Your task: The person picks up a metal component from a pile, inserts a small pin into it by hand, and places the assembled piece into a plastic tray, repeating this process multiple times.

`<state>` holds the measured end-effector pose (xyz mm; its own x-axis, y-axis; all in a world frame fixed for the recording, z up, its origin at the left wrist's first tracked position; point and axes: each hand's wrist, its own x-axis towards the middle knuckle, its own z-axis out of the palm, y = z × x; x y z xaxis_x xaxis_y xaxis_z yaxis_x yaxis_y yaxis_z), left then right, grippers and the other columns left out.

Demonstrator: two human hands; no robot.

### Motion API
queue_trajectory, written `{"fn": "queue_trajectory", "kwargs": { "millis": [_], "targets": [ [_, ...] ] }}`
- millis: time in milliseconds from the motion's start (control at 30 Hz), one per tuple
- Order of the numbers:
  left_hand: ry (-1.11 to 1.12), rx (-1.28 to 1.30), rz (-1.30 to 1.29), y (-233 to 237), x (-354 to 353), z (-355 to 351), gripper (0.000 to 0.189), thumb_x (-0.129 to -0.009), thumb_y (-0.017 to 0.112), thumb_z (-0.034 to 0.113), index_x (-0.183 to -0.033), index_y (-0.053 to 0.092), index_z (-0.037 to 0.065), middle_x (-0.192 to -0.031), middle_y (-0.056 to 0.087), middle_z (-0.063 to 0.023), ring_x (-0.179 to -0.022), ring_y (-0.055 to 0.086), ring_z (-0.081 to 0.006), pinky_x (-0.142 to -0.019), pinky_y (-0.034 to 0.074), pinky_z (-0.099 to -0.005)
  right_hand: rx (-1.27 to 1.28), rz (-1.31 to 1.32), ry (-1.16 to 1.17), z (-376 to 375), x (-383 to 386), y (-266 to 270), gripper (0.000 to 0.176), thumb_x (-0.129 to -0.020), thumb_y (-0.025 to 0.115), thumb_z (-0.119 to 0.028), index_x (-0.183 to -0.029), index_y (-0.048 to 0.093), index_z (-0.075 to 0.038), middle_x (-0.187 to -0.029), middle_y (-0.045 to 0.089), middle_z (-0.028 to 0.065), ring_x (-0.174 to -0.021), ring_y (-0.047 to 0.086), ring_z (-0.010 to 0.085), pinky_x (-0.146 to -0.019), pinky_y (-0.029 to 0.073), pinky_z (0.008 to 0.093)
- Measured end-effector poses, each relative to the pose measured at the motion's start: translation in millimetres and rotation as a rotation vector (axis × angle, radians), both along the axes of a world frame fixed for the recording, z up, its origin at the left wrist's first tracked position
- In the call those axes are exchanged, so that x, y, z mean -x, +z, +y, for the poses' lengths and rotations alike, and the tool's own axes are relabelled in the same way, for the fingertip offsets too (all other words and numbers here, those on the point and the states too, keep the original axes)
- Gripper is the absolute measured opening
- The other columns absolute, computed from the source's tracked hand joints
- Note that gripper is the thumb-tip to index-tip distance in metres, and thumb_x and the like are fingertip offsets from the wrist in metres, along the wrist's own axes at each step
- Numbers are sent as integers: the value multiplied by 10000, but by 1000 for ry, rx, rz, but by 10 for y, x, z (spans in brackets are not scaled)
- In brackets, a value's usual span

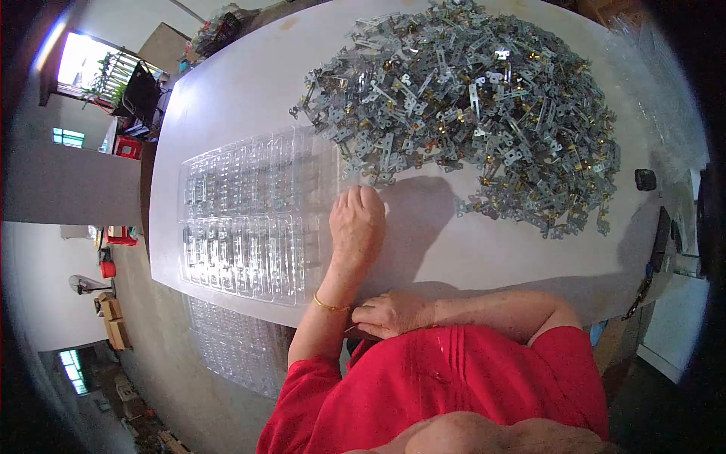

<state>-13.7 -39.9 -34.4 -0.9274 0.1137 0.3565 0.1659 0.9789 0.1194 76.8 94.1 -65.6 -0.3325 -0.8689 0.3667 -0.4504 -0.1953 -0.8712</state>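
My left hand is over the table beside the near left edge of a large heap of small metal brackets. Its fingers curl downward and closed, so whatever lies under the fingertips is hidden. My right hand rests at the table's front edge, close to my left wrist, with its fingers pressed together. A thin, pale sliver shows by its fingertips, too small to name. Left of my left hand lie two clear plastic trays with rows of compartments; metal pieces show in many of them.
More clear trays sit below the table's left front edge. A small black object lies at the right of the white table. Clear plastic sheeting is piled along the right edge. A fan and cardboard boxes stand farther left.
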Motion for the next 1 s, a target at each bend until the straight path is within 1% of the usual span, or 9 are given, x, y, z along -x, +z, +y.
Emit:
{"fn": "queue_trajectory", "kwargs": {
  "millis": [233, 333, 367, 433, 533, 667, 733, 833, 1000],
  "targets": [
    [-36, -52, -40, 59, -26, 139, 157, -946, 636, 145, -883, 532, 47, -847, 584, -135, -783, 611, -348, -707, 498, -453, -42, 15, 10, 23, -14, -13, 160, -921, 625, -167, -1001, 539, -58, -823, 648, 144, -743, 670, 407, -675, 557, 511],
    [-25, -166, -106, 229, -40, 163, 173, -943, 663, 182, -908, 569, 40, -864, 615, -138, -786, 629, -353, -703, 504, -450, -71, 118, 35, 24, -12, -65, 159, -922, 608, -177, -1004, 555, -51, -889, 662, 150, -824, 681, 398, -722, 559, 502],
    [-19, -218, -130, 302, -47, 170, 181, -941, 672, 194, -917, 582, 38, -870, 627, -139, -786, 635, -355, -701, 506, -449, 12, 100, 16, 12, -10, -75, 163, -925, 603, -186, -1005, 563, -49, -910, 661, 153, -850, 679, 394, -737, 556, 496],
    [12, -204, -79, 410, -55, 121, 179, -940, 682, 207, -933, 605, 46, -878, 643, -139, -786, 643, -356, -696, 508, -448, 178, 59, -20, -14, 0, -59, 177, -932, 593, -204, -1009, 579, -46, -952, 660, 160, -900, 673, 386, -769, 550, 485],
    [74, -191, -43, 584, -30, 29, 164, -941, 683, 204, -923, 622, 53, -867, 645, -147, -792, 643, -366, -694, 507, -449, 39, -99, 35, 54, 31, 101, 190, -941, 585, -221, -995, 597, -39, -958, 640, 166, -918, 657, 373, -789, 543, 455],
    [133, -60, -76, 895, 89, -178, 200, -956, 659, 227, -904, 631, 35, -868, 653, -161, -804, 647, -386, -706, 508, -462, 6, -46, 36, 66, 70, 128, 148, -936, 611, -193, -989, 610, -55, -907, 636, 145, -865, 655, 367, -749, 544, 451],
    [176, 25, -109, 1015, 269, -305, 218, -958, 651, 241, -902, 645, 31, -867, 657, -170, -807, 650, -394, -714, 511, -471, 10, -24, 14, 45, 43, 69, 118, -935, 631, -170, -1003, 621, -73, -901, 646, 122, -865, 666, 358, -718, 548, 449],
    [208, -21, -99, 1070, 729, -613, 221, -949, 640, 238, -938, 687, 21, -926, 688, -193, -839, 663, -417, -743, 520, -487, 11, 57, -31, -10, -17, -71, 125, -957, 628, -201, -989, 611, -81, -867, 631, 125, -837, 661, 359, -675, 546, 443],
    [169, -75, -165, 635, 1723, -1321, 298, -894, 656, 245, -996, 687, -34, -1015, 698, -272, -977, 664, -452, -865, 528, -518, -235, -89, 81, -57, -50, -168, 123, -962, 596, -194, -1033, 604, -94, -881, 636, 146, -843, 663, 381, -727, 534, 465]
  ]
}}
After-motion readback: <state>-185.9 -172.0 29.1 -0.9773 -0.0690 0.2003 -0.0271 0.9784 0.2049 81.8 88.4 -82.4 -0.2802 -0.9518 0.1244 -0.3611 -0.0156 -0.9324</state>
